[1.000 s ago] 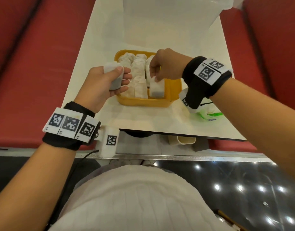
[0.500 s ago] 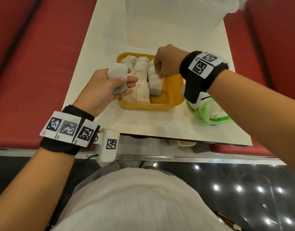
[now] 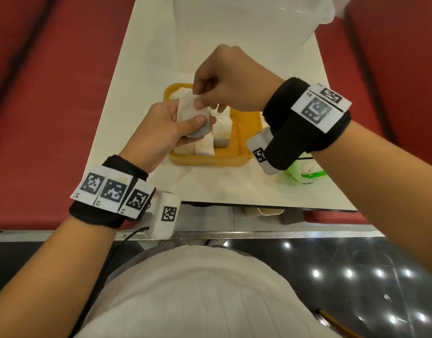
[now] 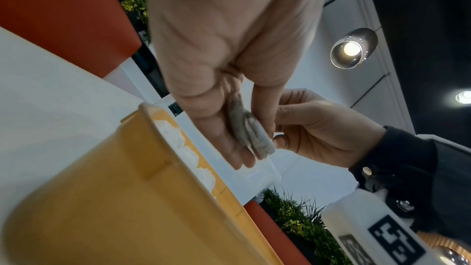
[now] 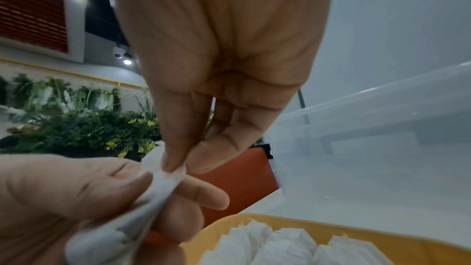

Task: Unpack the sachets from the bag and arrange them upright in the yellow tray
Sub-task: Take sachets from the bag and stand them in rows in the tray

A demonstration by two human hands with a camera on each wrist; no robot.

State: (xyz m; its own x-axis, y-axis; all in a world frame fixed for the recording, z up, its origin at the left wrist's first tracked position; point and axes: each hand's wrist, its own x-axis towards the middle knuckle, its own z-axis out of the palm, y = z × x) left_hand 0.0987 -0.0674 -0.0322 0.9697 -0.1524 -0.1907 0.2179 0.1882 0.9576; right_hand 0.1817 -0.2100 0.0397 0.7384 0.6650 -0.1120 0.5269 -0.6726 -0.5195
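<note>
The left hand (image 3: 161,128) grips a sachet (image 3: 189,111) by its lower half, leaving the top free; the right hand (image 3: 229,79) has its fingers (image 5: 175,148) pinching that top corner, probably to take it over. Just beyond the fingers, the yellow tray (image 3: 244,132) holds upright sachets. The pale tabletop (image 3: 141,76) runs between red benches (image 3: 51,93).
</note>
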